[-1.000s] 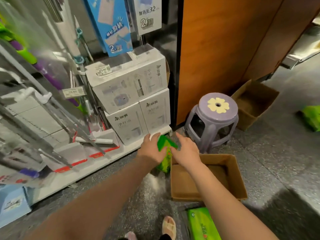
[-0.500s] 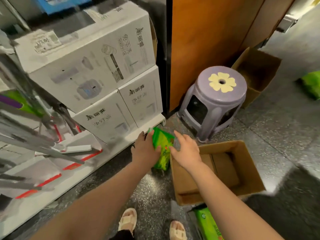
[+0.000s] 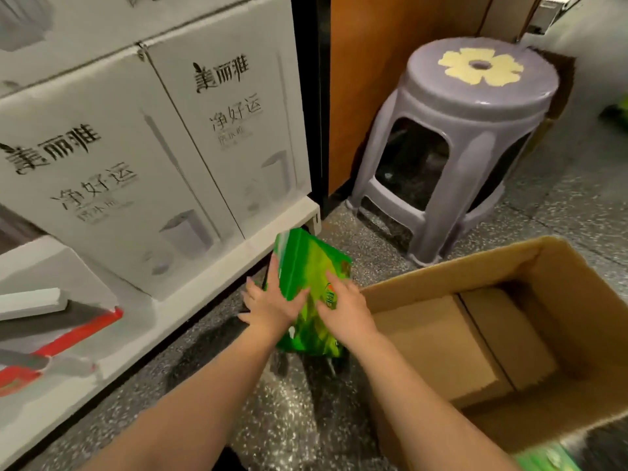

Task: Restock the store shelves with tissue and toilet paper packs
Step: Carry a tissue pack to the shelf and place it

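The fingers (image 3: 274,271) of the left hand (image 3: 272,305) lie spread and fairly straight along the left face of a glossy green plastic tissue pack (image 3: 307,283), while the right hand (image 3: 343,309) presses flat on its front face, fingers only slightly bent. The pack stands upright and tilted, apparently just above the speckled grey floor (image 3: 289,423). It is just left of the open brown cardboard box (image 3: 509,338), close to the box's left rim. Left of the box runs the low white shelf edge (image 3: 204,283), leaving a narrow strip of floor beside the pack. On that shelf stand white cartons (image 3: 142,158) printed "美丽雅" and "净好运". Behind the box sits a lilac plastic stool (image 3: 472,130) with a cream flower on its seat. The pack's own print is blurred.
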